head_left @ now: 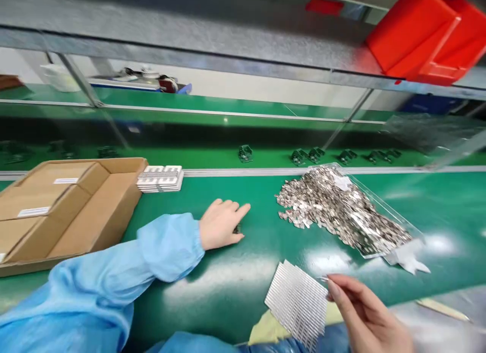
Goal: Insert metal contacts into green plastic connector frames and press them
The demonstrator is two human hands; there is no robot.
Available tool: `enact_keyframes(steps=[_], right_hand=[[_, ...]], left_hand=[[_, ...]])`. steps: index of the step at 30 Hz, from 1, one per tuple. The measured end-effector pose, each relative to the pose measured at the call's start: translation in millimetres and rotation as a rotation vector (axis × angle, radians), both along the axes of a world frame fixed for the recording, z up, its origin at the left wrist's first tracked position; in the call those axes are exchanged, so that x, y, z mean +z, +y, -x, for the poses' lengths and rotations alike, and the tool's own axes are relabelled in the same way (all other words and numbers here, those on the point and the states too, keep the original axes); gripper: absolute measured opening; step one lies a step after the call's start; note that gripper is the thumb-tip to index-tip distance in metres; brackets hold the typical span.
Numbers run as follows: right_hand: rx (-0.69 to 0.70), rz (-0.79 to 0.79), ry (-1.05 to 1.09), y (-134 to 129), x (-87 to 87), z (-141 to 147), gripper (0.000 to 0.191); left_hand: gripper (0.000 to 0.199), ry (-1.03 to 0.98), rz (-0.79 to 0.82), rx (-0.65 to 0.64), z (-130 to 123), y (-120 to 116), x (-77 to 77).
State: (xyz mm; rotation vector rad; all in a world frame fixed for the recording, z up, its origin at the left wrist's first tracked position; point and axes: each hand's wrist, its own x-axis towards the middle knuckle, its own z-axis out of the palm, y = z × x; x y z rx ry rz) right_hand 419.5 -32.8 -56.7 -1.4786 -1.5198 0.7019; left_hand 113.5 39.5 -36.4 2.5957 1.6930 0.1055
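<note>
A small dark part (pixel 238 229) is half hidden under the open left hand (pixel 222 224), which lies flat on the glossy green table (pixel 228 312). A tiny metal sliver (pixel 322 278), too small to make out, is pinched in the right hand (pixel 364 312), just beside a ribbed foil sheet (pixel 298 302).

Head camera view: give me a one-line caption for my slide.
Bare left hand on green conveyor belt near clear bag of silver metal pieces; bare right hand beside ridged silver sheet.

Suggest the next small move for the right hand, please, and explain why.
Probably the right hand should lower the thin silver piece it holds onto the ribbed silver sheet, which lies just beside it on the green work surface.
</note>
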Motion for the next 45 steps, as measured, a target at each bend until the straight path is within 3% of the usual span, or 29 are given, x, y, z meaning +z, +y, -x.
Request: enact_keyframes(steps=[4,8,12,15,18,21,25,37,41,45], right_hand=[[-0.046,0.038,0.110,-11,5.7,18,0.025],[0.036,0.067,0.205,-14,-4.0,40,0.018],[0.127,0.124,0.253,-13,-15.4,65,0.019],[0.106,0.141,0.295,-15,-18.0,77,0.018],[0.065,0.128,0.300,-21,-16.0,83,0.016],[0.049,0.106,0.294,-24,-13.9,88,0.009],[0.044,0.090,0.307,-25,-15.5,95,0.007],[-0.035,0.099,0.290,-27,-23.1,100,0.010],[-0.044,0.129,0.298,-28,-26.5,100,0.012],[-0.045,0.242,0.516,-31,-30.5,101,0.014]], left_hand=[[0.109,-0.409,-0.087,0.071,33,-37,-31.1],[0.121,-0.524,-0.012,0.176,59,-43,-64.9],[0.090,-0.590,0.155,0.085,53,-26,-72.8],[0.063,-0.874,0.291,0.045,27,-25,-67.9],[0.056,-1.250,0.492,0.072,-6,-38,-64.9],[0.054,-1.444,0.680,0.057,-32,-53,-63.1],[0.047,-1.463,0.768,-0.019,-45,-60,-61.4],[0.034,-1.353,0.724,-0.104,-46,-66,-64.2],[0.028,-1.322,0.635,-0.066,-50,-69,-62.8],[0.027,-1.345,0.591,0.014,-55,-72,-62.9]])
